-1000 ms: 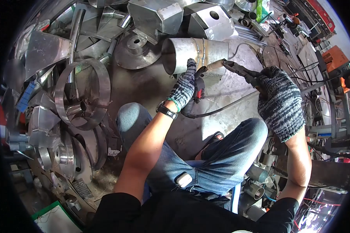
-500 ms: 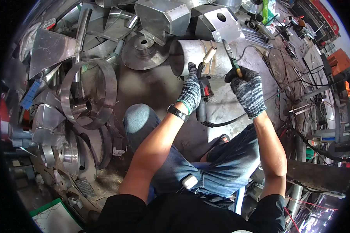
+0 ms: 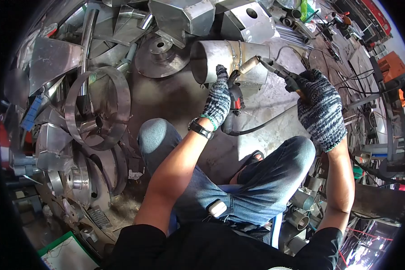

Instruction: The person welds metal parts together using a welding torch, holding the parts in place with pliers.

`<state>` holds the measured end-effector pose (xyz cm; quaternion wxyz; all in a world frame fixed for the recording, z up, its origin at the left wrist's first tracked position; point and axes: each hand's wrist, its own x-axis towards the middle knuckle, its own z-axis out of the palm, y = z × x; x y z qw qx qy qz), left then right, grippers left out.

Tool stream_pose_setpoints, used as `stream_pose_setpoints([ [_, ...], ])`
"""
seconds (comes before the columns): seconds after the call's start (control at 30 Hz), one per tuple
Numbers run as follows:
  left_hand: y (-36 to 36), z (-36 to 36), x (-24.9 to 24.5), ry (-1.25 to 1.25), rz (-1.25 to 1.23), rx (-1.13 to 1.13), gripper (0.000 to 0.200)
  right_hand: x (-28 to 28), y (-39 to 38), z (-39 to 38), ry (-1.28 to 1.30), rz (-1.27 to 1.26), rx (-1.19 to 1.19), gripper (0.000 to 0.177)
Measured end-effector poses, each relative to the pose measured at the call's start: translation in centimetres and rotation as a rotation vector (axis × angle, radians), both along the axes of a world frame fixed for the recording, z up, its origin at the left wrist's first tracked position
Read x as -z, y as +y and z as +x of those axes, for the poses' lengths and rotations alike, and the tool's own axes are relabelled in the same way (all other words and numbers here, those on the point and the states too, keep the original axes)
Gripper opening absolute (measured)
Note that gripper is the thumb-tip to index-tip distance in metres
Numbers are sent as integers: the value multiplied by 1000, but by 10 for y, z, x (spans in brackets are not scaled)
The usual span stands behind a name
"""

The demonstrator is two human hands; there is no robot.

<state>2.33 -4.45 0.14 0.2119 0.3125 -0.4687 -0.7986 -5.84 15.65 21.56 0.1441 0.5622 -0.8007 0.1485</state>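
My left hand (image 3: 218, 102), in a grey knit glove, is wrapped round a welding torch (image 3: 249, 65) with its pale nozzle pointing up and right. The torch's red-and-black handle shows beside my fingers, and its black cable (image 3: 261, 129) loops below. In my gloved right hand (image 3: 321, 108) is a pair of pliers (image 3: 278, 69), closed around by the fingers, its jaws right at the nozzle's tip. Behind the torch, a wide steel tube (image 3: 211, 53) lies on its side with a weld seam around it.
At the left stand a large steel ring (image 3: 72, 105) and piled sheet-metal parts. A round flanged disc (image 3: 159, 63) lies left of the tube, with boxy steel housings (image 3: 184, 18) behind. Cables and metal scraps cover the right side; short pipes (image 3: 298, 220) lie by my right knee.
My right hand has moved right and turned, bringing the raised pliers down to the nozzle's tip. My left hand keeps hold of the torch. My right knee has shifted outward.
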Motion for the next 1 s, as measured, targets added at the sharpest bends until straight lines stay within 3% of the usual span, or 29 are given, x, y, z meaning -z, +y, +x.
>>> stream_pose_setpoints([
  [0.07,-2,1,5,-28,-33,58,71,0,3,-2,120,-8,-30,38],
  [0.2,-9,7,1,-101,-160,151,53,-7,0,-5,78,77,4,42],
  [0.23,-9,3,20,-64,-361,106,52,-6,1,-7,138,49,-39,43],
  [0.27,-9,2,23,-25,-561,59,55,-7,1,-8,138,50,-38,43],
  [0.4,-12,4,13,-190,-540,152,68,-9,-6,-8,213,65,-24,36],
  [0.5,-9,8,13,-261,-736,129,74,-12,-17,-7,141,149,46,21],
  [0.57,-6,10,13,-296,-918,86,78,1,-18,-11,60,118,82,22],
  [0.63,-16,3,28,-287,-857,129,79,11,-18,-13,-225,120,131,28],
  [0.7,-20,0,38,-279,-803,172,79,16,-17,-17,-227,101,88,30],
  [0.77,-8,15,-10,-388,-830,168,80,25,-18,-24,-207,92,52,32],
  [0.93,-7,11,24,-296,-978,64,79,0,-16,-39,-181,156,-105,33],
  [1.0,-8,5,35,-269,-1049,16,78,-7,-13,-46,-211,289,-16,32],
])
